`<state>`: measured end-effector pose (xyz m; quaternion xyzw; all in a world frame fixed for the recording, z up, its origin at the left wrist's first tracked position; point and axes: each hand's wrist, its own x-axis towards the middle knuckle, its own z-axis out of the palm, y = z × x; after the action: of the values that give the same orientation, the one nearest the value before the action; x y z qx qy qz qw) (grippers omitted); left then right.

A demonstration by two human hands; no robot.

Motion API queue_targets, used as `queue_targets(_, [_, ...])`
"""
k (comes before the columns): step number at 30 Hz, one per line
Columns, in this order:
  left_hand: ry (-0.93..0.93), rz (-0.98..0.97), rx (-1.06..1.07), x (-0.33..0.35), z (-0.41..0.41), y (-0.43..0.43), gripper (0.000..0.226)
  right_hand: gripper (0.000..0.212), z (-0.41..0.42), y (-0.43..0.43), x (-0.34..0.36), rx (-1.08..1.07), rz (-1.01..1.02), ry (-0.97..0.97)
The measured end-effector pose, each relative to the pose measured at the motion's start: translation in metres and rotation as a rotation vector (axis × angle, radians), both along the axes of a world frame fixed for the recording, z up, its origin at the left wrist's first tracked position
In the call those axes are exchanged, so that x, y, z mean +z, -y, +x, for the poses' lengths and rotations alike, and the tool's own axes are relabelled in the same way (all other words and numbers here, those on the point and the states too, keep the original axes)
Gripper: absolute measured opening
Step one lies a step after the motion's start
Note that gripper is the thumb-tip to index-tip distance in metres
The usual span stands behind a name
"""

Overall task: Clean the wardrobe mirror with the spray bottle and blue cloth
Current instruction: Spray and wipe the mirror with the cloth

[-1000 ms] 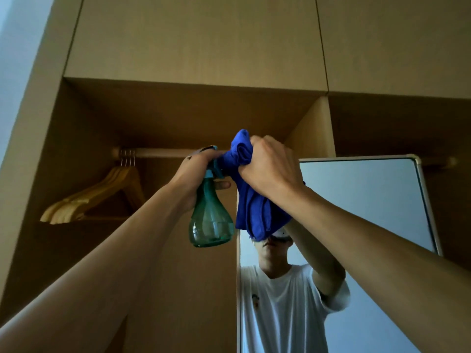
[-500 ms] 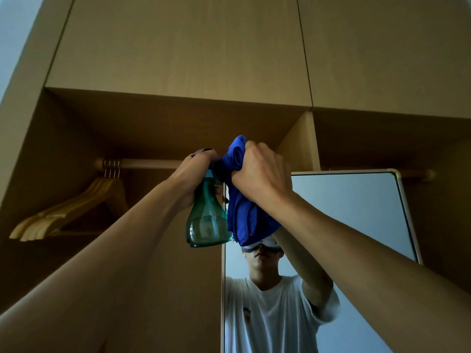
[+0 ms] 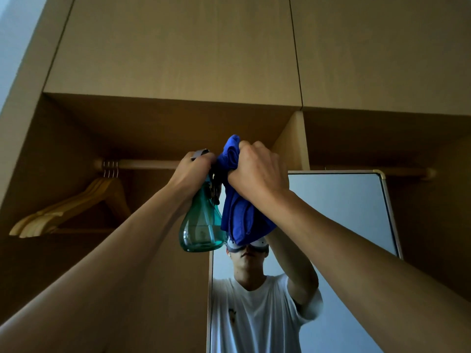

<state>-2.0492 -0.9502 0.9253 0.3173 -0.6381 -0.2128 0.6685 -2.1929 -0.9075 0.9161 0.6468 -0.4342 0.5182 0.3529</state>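
Both arms are raised high in front of the wardrobe. My left hand [image 3: 192, 174] grips the neck of a teal see-through spray bottle [image 3: 201, 225], which hangs below the fist. Right beside it, my right hand [image 3: 257, 174] clutches a bunched blue cloth [image 3: 240, 217] that droops down against the bottle's nozzle side. The cloth sits at the top left corner of the wardrobe mirror [image 3: 344, 215], a tall pale-framed panel. My reflection in a white shirt shows in the glass below the hands.
A wooden hanging rail [image 3: 147, 164] runs across the open left compartment, with several wooden hangers [image 3: 76, 205] on it. A vertical divider panel [image 3: 293, 143] stands just behind my right hand. Closed cupboard doors [image 3: 178, 47] fill the space above.
The view has tilted slightly upward, so the mirror and rail sit lower in the picture. Both hands stay together with the bottle and cloth, grips unchanged.
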Motion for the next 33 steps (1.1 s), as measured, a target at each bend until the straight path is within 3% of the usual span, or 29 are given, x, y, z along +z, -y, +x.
queue_targets(2, [0.01, -0.003, 0.014, -0.002, -0.005, -0.009, 0.038, 0.034, -0.003, -0.001, 0.001, 0.006, 0.001, -0.006])
queue_targets(6, [-0.026, -0.001, -0.014, -0.009, -0.017, -0.022, 0.018, 0.031, -0.01, -0.004, 0.002, 0.023, 0.009, -0.013])
queue_targets(9, [-0.042, 0.061, 0.003, -0.012, -0.021, -0.024, 0.069, 0.029, -0.017, -0.004, 0.001, 0.029, 0.016, -0.007])
queue_targets(13, [-0.021, 0.05, 0.059, -0.013, -0.022, -0.02, 0.091, 0.029, -0.027, -0.004, -0.001, 0.034, 0.02, 0.0])
queue_targets(23, [-0.018, 0.039, 0.205, -0.013, -0.038, -0.026, 0.044, 0.025, -0.056, -0.001, -0.004, 0.011, 0.01, 0.015])
queue_targets(33, [-0.036, 0.066, 0.224, -0.013, -0.043, -0.027, 0.047, 0.018, -0.093, -0.001, -0.003, -0.002, 0.026, 0.058])
